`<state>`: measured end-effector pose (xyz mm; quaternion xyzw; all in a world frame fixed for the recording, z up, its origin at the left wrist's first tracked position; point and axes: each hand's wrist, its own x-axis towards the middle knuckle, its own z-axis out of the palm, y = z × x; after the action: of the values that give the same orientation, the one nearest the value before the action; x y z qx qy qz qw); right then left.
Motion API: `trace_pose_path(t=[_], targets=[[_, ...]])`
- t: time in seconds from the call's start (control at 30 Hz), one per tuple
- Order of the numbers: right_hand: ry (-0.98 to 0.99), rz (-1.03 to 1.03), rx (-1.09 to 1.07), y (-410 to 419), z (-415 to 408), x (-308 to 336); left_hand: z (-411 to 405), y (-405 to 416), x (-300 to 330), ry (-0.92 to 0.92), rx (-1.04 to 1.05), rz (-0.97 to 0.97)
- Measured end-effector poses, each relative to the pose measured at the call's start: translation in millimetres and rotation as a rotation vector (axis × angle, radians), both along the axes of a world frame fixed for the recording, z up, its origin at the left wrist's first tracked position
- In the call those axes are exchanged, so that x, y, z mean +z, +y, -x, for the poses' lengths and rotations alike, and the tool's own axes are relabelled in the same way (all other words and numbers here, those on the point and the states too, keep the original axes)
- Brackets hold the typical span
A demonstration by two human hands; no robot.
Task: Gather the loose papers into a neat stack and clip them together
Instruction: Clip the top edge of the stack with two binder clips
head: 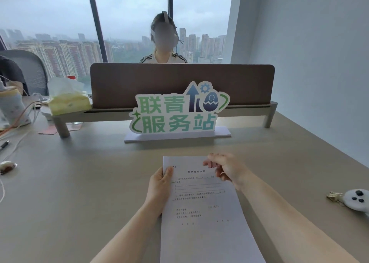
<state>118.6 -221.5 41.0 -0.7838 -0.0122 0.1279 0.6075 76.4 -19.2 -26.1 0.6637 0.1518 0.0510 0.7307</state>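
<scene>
Several white printed sheets of paper (201, 213) lie squared into one stack on the beige matte desk (79, 193), directly in front of the person, with the far edge toward a green-and-white cut-out sign (175, 113). The left hand (160, 187) grips the stack's left edge near the top corner, thumb on the upper face. The right hand (225, 169) hovers over the top right part, fingers curled and pinching a small pinkish metallic clip (213, 163) (its exact shape is blurred).

Paper this thin is light, limp and apt to fan or slide sheet over sheet, so it is best pinched firmly near the corner being clipped, with the clip pushed squarely over the top edge.

Smooth and pale, the desk gives little friction. A brown fabric divider panel (179, 81) on a raised shelf crosses it, with a yellow tissue pack (68, 103) at the left and a white round device (357, 200) at the right. Behind the divider another person sits before tall windows showing a hazy city.
</scene>
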Motion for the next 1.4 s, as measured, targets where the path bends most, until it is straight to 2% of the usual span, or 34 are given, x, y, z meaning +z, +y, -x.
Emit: trace_pose_path(t=[0.17, 0.4, 0.5, 0.6, 0.8, 1.13, 1.4], targets=[[-0.054, 0.096, 0.072, 28.7, -3.0, 7.6, 0.8, 1.2, 0.3, -0.003, -0.011, 0.005], [-0.249, -0.059, 0.076, 65.7, -17.5, 7.9, 1.0, 2.2, -2.4, -0.043, -0.033, 0.068], [-0.305, -0.178, 0.134, 79.2, -22.8, 7.2, 2.0, 1.9, -2.1, -0.052, -0.037, 0.102], [-0.343, -0.182, 0.205, 88.8, -28.3, 7.8, 3.9, 2.5, -1.7, -0.061, -0.049, 0.116], [-0.312, -0.127, 0.322, 96.3, -39.0, 3.6, 4.1, 5.7, -4.6, -0.065, -0.048, 0.125], [-0.251, -0.099, 0.375, 95.6, -44.0, 2.1, 1.6, 6.7, -8.8, -0.09, -0.036, 0.139], [-0.209, 0.023, 0.442, 92.8, -44.0, 3.5, 1.4, 6.6, -9.6, -0.096, -0.041, 0.129]])
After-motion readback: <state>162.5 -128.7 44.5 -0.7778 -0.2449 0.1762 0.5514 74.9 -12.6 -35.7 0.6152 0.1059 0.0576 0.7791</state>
